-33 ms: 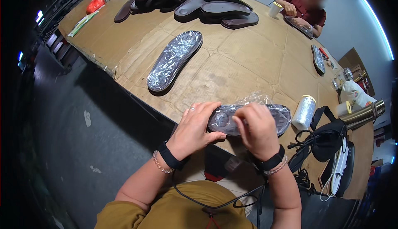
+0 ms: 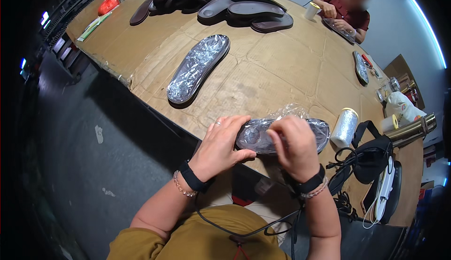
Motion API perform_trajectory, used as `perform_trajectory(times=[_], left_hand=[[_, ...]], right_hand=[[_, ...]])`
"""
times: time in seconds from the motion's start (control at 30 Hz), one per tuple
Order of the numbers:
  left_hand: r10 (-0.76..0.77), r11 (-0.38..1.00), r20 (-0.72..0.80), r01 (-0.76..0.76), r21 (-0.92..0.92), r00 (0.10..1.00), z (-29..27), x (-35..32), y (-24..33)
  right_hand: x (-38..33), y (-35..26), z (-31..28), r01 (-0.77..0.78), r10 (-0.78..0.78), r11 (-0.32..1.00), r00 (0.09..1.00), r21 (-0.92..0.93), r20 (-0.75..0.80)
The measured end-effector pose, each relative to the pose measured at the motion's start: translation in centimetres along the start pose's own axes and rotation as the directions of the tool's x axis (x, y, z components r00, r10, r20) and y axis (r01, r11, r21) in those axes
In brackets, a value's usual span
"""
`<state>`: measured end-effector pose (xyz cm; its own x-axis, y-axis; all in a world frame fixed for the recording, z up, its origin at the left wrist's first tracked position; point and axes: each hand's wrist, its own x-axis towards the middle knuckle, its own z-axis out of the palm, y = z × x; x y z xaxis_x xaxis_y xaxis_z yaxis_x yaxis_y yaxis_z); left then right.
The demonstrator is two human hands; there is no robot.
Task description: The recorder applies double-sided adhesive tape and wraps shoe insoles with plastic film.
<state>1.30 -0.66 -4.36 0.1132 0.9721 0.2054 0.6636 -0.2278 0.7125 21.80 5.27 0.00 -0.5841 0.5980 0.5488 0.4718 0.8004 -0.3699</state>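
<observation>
A dark brown shoe sole [image 2: 321, 130] with clear plastic film on it lies across the table's near edge. My left hand [image 2: 221, 142] grips its left end, thumb on the near side and fingers on the far side. Over the middle of the sole is my right hand [image 2: 297, 145], closed, with fingers curled and thumb pressed against them. Whatever sits between those fingertips is hidden. Loose crinkled film [image 2: 287, 110] sticks up beyond the sole. Just right of it stands a roll of clear film [image 2: 345, 127]. Another film-wrapped sole [image 2: 198, 70] rests farther off to the left.
Bare dark soles [image 2: 256, 10] are piled at the far side. Across the table a person [image 2: 345, 8] handles another sole. At right are a wrapped sole [image 2: 361, 68], a black pouch with cables [image 2: 373, 159], a white power strip [image 2: 386, 177] and a metal flask [image 2: 413, 129].
My right hand has shifted slightly to the right over the sole. The left hand and the sole stay where they were.
</observation>
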Motion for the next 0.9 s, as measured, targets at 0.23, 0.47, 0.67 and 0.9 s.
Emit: perform_trajectory(times=[0.23,0.47,0.67,0.9], left_hand=[[0.004,1.000,0.017,-0.003,-0.017,1.000,-0.4,0.0,0.0],[0.033,0.998,0.087,-0.028,-0.053,0.996,-1.6,0.2,-0.6],[0.064,0.997,0.091,-0.059,-0.052,0.994,-1.6,0.0,-1.2],[0.050,0.998,0.098,-0.047,-0.034,0.994,-1.7,0.2,-1.2]], right_hand=[[-0.4,1.4,-4.9,-0.245,0.240,0.966,0.969,0.081,0.061],[-1.9,2.6,-5.1,-0.088,0.093,0.996,0.906,-0.032,0.413],[-1.8,2.4,-4.4,-0.018,0.089,0.988,0.881,-0.154,0.465],[-2.0,3.4,-5.0,-0.019,0.075,0.990,0.905,-0.138,0.418]])
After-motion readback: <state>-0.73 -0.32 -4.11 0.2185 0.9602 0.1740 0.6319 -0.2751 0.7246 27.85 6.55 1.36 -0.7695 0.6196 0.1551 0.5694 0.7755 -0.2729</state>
